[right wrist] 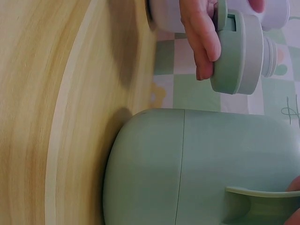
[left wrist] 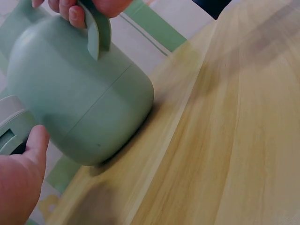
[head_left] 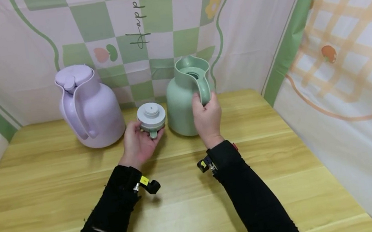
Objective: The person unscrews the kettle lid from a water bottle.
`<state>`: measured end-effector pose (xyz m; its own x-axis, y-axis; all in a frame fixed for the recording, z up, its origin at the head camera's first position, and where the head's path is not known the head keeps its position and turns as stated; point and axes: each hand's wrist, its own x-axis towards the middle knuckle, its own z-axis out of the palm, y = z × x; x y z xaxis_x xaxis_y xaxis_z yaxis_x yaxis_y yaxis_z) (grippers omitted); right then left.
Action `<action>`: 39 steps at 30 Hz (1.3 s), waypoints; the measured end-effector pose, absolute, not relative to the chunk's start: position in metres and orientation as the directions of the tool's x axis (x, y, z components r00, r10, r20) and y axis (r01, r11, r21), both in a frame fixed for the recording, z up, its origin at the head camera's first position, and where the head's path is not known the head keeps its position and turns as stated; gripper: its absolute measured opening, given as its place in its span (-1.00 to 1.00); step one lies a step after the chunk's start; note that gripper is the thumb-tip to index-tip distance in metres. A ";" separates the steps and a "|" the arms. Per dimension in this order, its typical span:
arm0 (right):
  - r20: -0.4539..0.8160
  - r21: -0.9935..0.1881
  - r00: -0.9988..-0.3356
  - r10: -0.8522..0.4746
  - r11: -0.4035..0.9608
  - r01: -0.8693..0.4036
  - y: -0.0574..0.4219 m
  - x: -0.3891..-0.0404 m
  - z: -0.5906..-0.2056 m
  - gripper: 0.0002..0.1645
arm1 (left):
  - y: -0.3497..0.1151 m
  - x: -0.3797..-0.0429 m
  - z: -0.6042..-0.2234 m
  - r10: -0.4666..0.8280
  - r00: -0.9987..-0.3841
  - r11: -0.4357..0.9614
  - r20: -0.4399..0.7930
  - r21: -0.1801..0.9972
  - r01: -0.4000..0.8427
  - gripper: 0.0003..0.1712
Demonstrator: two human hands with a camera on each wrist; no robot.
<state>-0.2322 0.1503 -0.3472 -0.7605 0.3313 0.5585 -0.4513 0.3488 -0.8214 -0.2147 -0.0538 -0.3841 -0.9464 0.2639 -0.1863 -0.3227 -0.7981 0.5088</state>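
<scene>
A green thermos jug (head_left: 181,110) stands upright on the table, its top uncovered and showing the round mouth inside the spout rim. My right hand (head_left: 208,120) grips its handle (head_left: 204,85). Beside it, to the left, my left hand (head_left: 139,144) holds the jug lid (head_left: 151,117) above the table with the pale grey underside and its stepped plug facing up. Thumb and fingers lie on either side of the lid, as the right wrist view of the lid (right wrist: 234,54) shows. In the left wrist view the lid (left wrist: 14,123) is partly cut off.
A lilac thermos jug (head_left: 101,114) with its lid on stands to the left, handle toward me. Behind both jugs hangs a checked green and white cloth (head_left: 90,22). The wooden table (head_left: 182,219) reaches back to that cloth. Another patterned cloth (head_left: 354,68) hangs at the right.
</scene>
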 end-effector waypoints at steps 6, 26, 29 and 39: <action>0.567 -0.817 -0.751 0.338 0.350 -0.459 0.153 -0.236 -0.347 -0.78 | -0.047 -0.218 -0.390 0.270 -0.956 -0.750 -0.112 0.599 -0.282 0.04; 0.571 -0.812 -0.745 0.345 0.369 -0.452 0.160 -0.242 -0.347 -0.77 | -0.033 -0.229 -0.408 0.156 -0.944 -0.718 -0.291 0.623 -0.311 -0.05; 0.570 -0.812 -0.742 0.353 0.374 -0.447 0.160 -0.242 -0.347 -0.75 | -0.032 -0.230 -0.411 0.122 -0.937 -0.679 -0.327 0.661 -0.319 -0.06; 0.561 -0.821 -0.748 0.355 0.355 -0.447 0.161 -0.243 -0.347 -0.74 | -0.032 -0.233 -0.418 0.025 -0.924 -0.470 -0.381 0.811 -0.347 -0.29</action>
<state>-0.2432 0.1607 -0.3465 -0.7481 0.3546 0.5609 -0.4471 0.3552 -0.8209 -0.2328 -0.0318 -0.4175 -0.9243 0.0254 -0.3807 -0.3471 -0.4702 0.8114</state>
